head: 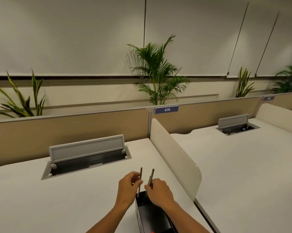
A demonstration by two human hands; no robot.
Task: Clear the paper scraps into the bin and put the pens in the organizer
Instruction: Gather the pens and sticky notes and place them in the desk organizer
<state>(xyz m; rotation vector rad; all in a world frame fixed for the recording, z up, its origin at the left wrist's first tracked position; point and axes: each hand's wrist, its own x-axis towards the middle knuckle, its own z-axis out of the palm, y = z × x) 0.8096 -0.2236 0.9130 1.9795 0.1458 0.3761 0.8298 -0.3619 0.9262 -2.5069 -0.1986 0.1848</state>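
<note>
Both hands meet over the far end of a black organizer [152, 214] that sits on the white table [58, 199] near its right edge, close to the viewer. The left hand [128, 185] has its fingers curled round a slim dark pen [140, 180], pinching it about mid-shaft; the pen stands nearly upright with its lower end dipping into the organizer's far-left corner and its top rising above the knuckles. The right hand [159, 190] grips a second pen [151, 176], possibly two held together, since a shorter dark shaft shows just beside it; the fingers are closed round the shafts, which lean slightly right, and their lower ends are hidden behind the hand, so whether they reach inside the organizer cannot be told. The organizer is an open-topped box with white outer sides and a dark interior, and a small red glow shows at its near end at the bottom of the view. Further left and beyond the hands, a grey cable hatch [86, 157] stands open in the table. A rounded cream divider [173, 157] rises just right of the organizer, separating this table from the next one. A label reading 475 [166, 109] sits on the tan partition at the far edge, with a palm plant [158, 71] behind it
</note>
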